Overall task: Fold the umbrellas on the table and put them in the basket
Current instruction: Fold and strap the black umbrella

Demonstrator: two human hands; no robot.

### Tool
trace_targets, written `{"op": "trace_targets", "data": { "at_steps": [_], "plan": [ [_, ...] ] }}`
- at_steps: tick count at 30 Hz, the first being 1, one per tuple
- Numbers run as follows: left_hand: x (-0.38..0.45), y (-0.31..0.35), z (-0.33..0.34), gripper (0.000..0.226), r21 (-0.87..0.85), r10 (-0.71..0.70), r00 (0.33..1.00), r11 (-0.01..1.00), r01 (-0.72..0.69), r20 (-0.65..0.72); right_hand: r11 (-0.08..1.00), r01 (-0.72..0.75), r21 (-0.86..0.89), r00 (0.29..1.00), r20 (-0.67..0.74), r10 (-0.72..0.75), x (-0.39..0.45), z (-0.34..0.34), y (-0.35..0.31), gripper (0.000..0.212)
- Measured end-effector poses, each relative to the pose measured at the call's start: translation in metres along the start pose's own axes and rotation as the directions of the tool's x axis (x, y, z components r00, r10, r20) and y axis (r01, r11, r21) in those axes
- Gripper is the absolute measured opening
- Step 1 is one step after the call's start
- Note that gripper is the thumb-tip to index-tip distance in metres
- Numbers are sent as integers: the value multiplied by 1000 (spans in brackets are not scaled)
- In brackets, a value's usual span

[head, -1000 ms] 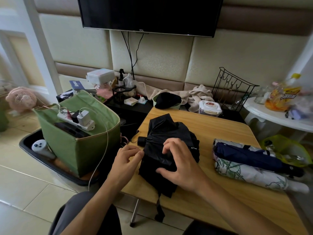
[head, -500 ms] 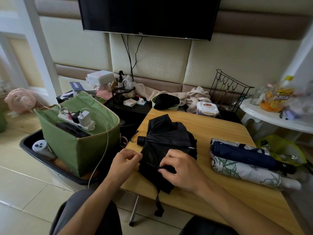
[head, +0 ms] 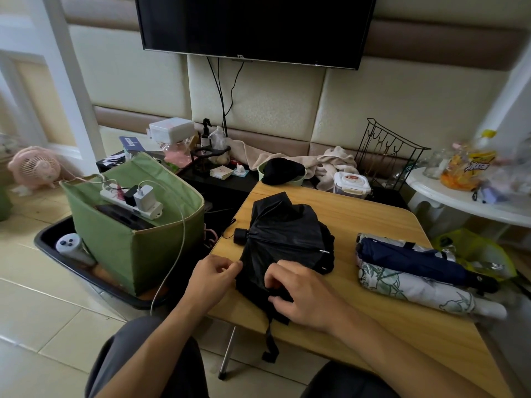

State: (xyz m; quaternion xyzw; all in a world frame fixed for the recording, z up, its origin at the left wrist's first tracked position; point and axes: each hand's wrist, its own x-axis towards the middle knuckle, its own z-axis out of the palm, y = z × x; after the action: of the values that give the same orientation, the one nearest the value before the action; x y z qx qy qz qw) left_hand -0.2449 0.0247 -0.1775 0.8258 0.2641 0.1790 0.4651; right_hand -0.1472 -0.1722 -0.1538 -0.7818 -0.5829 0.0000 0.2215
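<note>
A black umbrella (head: 284, 237) lies collapsed and loosely bunched on the wooden table (head: 373, 326), its handle pointing left and its strap hanging over the near edge. My right hand (head: 298, 294) lies on its near part, fingers curled and pinching the black fabric. My left hand (head: 212, 277) pinches the fabric's left edge at the table's corner. A navy umbrella (head: 413, 259) and a white leaf-print umbrella (head: 416, 291) lie folded side by side on the table's right. A green fabric basket (head: 123, 245) stands on the floor to the left.
The basket holds a power strip (head: 132, 201) with chargers and a white cable, and sits in a black tray (head: 71, 265). Behind the table are a wipes box (head: 352, 183), a wire rack (head: 388, 153) and towels. A white side table (head: 471, 202) stands to the right.
My right hand has slid down from the umbrella's middle toward its near end, gathering fabric. My left hand has stayed at the left edge. The umbrella has shifted little.
</note>
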Motion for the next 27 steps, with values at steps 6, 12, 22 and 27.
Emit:
{"op": "trace_targets", "data": {
  "at_steps": [6, 12, 22, 27],
  "plan": [
    [1, -2, 0, 26, -41, -22, 1000, 999, 23, 17, 993, -115, 35, 958, -259, 120, -4, -6, -8, 34],
    [1, -2, 2, 30, -71, -21, 1000, 997, 21, 8, 877, -454, 159, 850, -219, 480, -1, 4, 11, 68],
    [3, -9, 3, 29, -45, 1, 1000, 999, 0, 19, 620, -730, 286, 652, 22, 758, -5, -6, -4, 66],
    [3, -13, 4, 28, -10, 23, 999, 1000, -23, 26, 566, -607, 557, 669, -26, 743, -5, 1, -14, 57]
  ]
}}
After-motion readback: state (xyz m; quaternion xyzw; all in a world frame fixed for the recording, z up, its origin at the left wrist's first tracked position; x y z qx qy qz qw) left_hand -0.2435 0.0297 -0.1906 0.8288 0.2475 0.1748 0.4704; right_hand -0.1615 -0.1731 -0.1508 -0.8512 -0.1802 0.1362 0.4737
